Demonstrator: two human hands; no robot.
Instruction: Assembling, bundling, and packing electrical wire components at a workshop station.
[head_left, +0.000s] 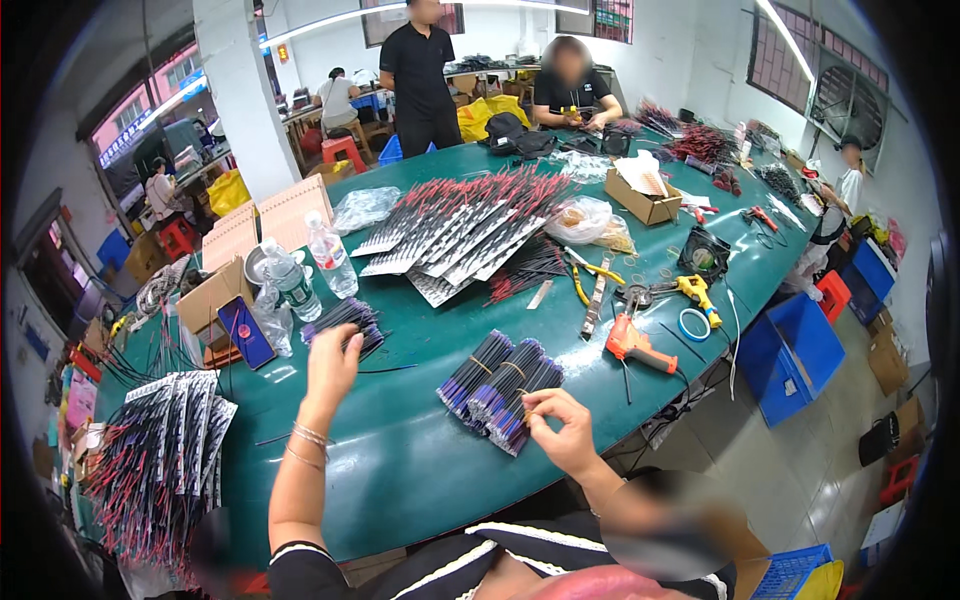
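Observation:
My left hand (332, 368) reaches to a loose pile of short dark wires (345, 324) with purplish ends. Its thumb and fingers look apart, with nothing visible between them. To the right, several bundles of dark wires (500, 380) with purple and whitish ends lie together, rubber bands around them. My right hand (560, 428) is at the right side of these bundles, thumb and fingers pinched together. Something small and yellowish may be in the pinch, too small to make out. A single dark wire (388, 370) lies beside the loose pile.
Red-tipped wires on white strips (470, 225) are stacked ahead; more strips (185, 430) lie left. Bottles (330, 255) and a phone (246, 332) stand left. An orange glue gun (640, 345), yellow-handled pliers (580, 280) and blue tape (693, 324) lie right. A person (572, 95) sits across the table.

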